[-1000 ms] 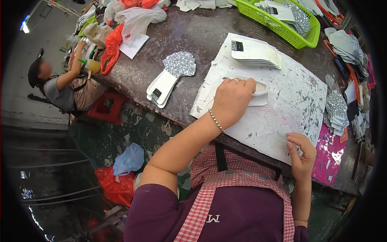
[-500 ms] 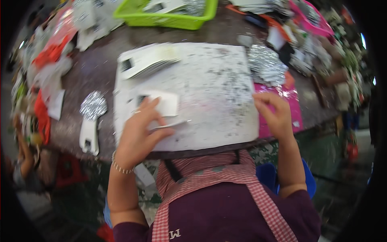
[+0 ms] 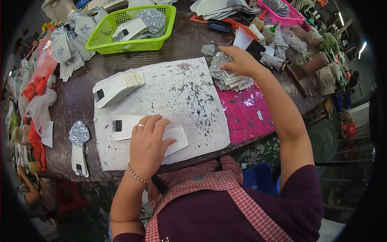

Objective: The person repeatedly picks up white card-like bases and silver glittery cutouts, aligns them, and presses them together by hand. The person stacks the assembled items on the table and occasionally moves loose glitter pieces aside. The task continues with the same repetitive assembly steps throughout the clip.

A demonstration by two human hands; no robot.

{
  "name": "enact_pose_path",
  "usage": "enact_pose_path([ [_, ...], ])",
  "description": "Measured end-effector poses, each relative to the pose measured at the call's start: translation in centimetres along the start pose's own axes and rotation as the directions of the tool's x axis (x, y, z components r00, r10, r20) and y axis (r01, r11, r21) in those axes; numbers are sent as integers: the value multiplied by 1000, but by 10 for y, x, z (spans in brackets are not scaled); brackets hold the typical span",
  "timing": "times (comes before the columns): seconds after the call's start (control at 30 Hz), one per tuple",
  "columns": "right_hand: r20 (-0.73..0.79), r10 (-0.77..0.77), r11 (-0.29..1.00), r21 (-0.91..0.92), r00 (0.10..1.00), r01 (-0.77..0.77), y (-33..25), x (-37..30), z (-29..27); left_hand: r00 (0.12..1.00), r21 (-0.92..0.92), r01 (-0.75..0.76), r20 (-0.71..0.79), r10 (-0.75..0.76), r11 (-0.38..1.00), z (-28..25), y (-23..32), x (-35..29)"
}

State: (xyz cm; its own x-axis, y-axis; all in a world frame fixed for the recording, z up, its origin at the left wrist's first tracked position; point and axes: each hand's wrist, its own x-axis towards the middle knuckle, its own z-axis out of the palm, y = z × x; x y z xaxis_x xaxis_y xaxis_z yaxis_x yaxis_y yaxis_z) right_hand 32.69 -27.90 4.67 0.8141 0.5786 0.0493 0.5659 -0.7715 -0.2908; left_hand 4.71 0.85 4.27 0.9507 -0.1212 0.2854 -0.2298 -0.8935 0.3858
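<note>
My left hand (image 3: 148, 141) lies with spread fingers over two white flat pieces on the stained white sheet (image 3: 193, 109). One white piece (image 3: 127, 123) has a black patch at its left end; the other white piece (image 3: 177, 141) slants out from under my palm. My right hand (image 3: 241, 62) is on the pile of silver glitter pieces (image 3: 234, 80), thumb and fingers around the top glitter piece at its edge. A fanned stack of white pieces with black patches (image 3: 119, 86) sits at the sheet's upper left. Left of the sheet lies a joined white strip with a glitter head (image 3: 79, 135).
A green basket (image 3: 131, 46) holding glitter pieces stands at the back, and a pink basket (image 3: 288, 18) at the far right. Glue bottles (image 3: 270, 30) stand near the pile. A pink sheet (image 3: 246, 115) lies at right; plastic bags (image 3: 40, 101) crowd the left edge.
My right hand has moved up and away from the sheet's right edge onto the glitter pile. My left hand has lowered flatter over the white pieces. The view has shifted.
</note>
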Motion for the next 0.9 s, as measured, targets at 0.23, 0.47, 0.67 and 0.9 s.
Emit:
enact_pose_path([
  [0.23,-220,205,965,-117,954,-234,-8,-26,-21,999,-164,33,2,-33,986,1,0,-14],
  [0.47,-259,311,921,318,914,-224,24,-60,-34,998,-283,-57,-47,46,957,8,13,-6],
  [0.67,-22,483,321,934,875,-154,22,-116,-8,996,-514,84,63,-60,854,7,26,0],
  [0.9,144,299,-195,977,943,-87,-129,-173,57,918,-935,348,326,-226,66,34,38,8],
])
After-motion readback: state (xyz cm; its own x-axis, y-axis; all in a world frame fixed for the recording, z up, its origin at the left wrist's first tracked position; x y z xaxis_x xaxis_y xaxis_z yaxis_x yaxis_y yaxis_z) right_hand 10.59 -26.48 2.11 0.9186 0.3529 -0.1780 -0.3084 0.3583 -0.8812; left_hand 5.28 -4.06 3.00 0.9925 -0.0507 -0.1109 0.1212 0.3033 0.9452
